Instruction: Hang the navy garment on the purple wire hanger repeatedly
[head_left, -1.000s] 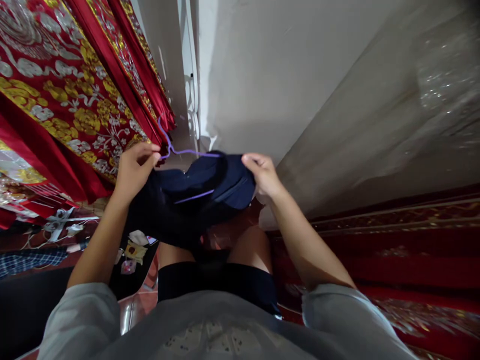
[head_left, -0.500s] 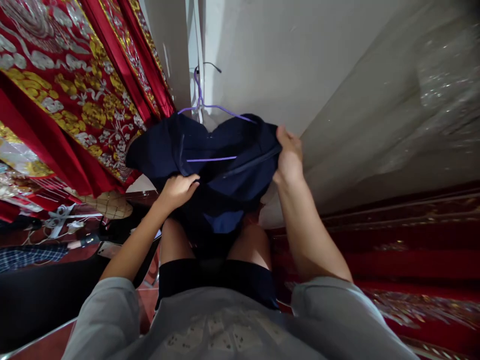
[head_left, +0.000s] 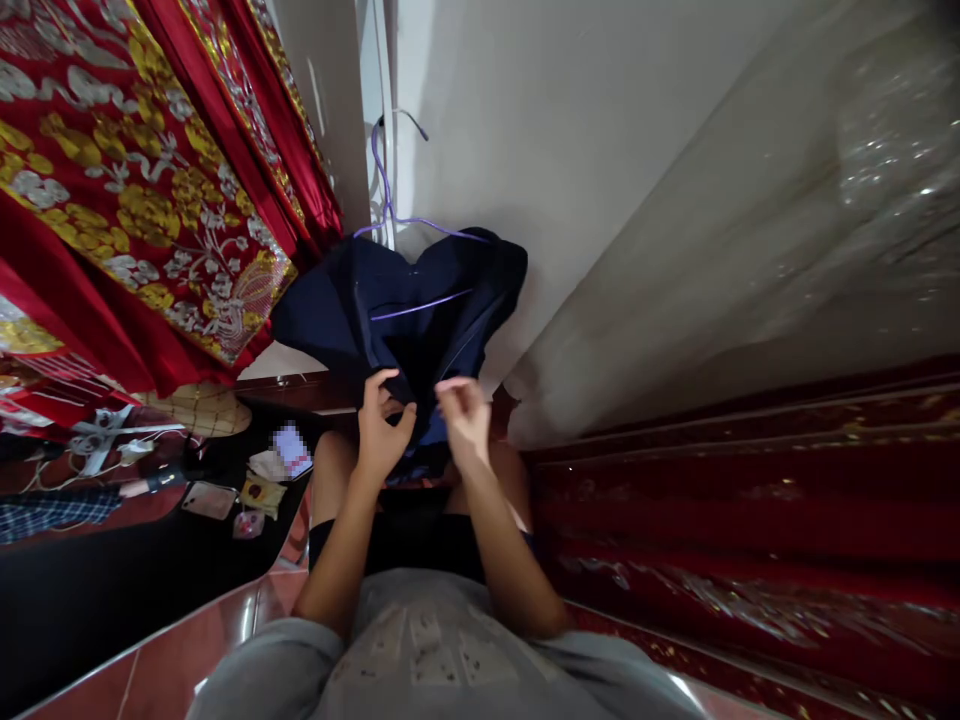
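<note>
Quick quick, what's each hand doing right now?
Left hand: curled, thumb and forefinger apart, at the dark-blue cloth garment; grip unclear.
Right hand: blurred, fingers bent; can't tell if holding it.

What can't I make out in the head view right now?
Head view:
Right hand: blurred; whether it grips cloth is unclear.
Garment: hem lost in shadow beyond the left hand.
Hanger: ends covered by the garment.
Plaid cloth: cut off by the left edge.

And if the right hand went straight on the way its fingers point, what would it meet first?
Most likely the dark blue garment, whose open front lies just ahead of the right hand; depth is unclear, and the blurred fingers may already touch it.
</note>
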